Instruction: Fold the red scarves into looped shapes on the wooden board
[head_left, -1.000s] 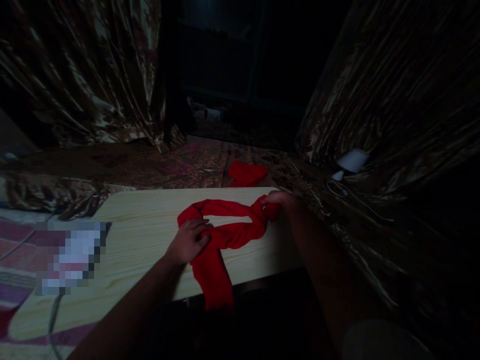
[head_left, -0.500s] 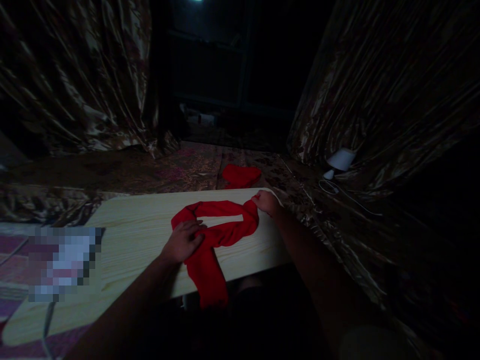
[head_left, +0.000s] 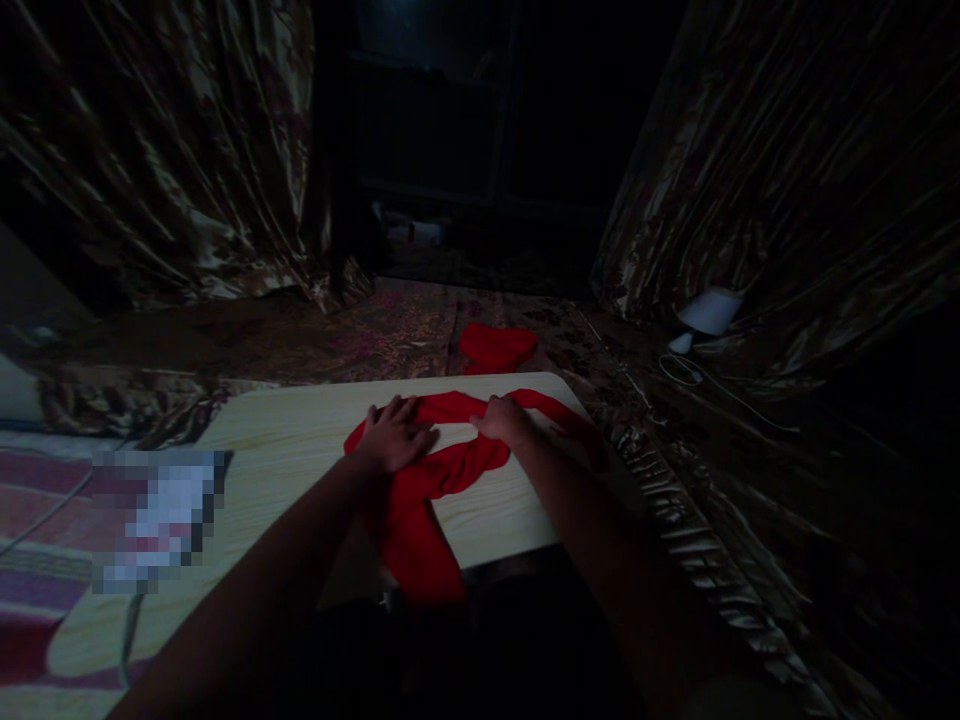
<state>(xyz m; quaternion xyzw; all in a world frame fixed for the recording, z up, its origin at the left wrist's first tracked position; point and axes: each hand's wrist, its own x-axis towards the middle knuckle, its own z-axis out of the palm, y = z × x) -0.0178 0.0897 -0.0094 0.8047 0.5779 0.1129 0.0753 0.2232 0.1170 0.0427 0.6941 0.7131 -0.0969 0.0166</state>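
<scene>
A red garment [head_left: 442, 470] lies bunched on a pale wooden board [head_left: 300, 470], with one end hanging over the board's near edge. My left hand [head_left: 396, 434] lies flat on the garment's upper left part, fingers stretched out. My right hand [head_left: 501, 418] rests on the cloth just to the right of it, fingers curled down onto the fabric. The two hands are close together near the board's far edge. The room is dim.
A second red piece of cloth [head_left: 495, 346] lies on the patterned covering beyond the board. A small white lamp [head_left: 705, 314] with a cord sits at the right by shiny curtains [head_left: 787, 180]. A striped rug [head_left: 37, 520] and a cable are at the left.
My right hand has come in from the board's right corner to the middle, next to my left hand. My left hand has slid up the garment. The cloth's loop has closed up.
</scene>
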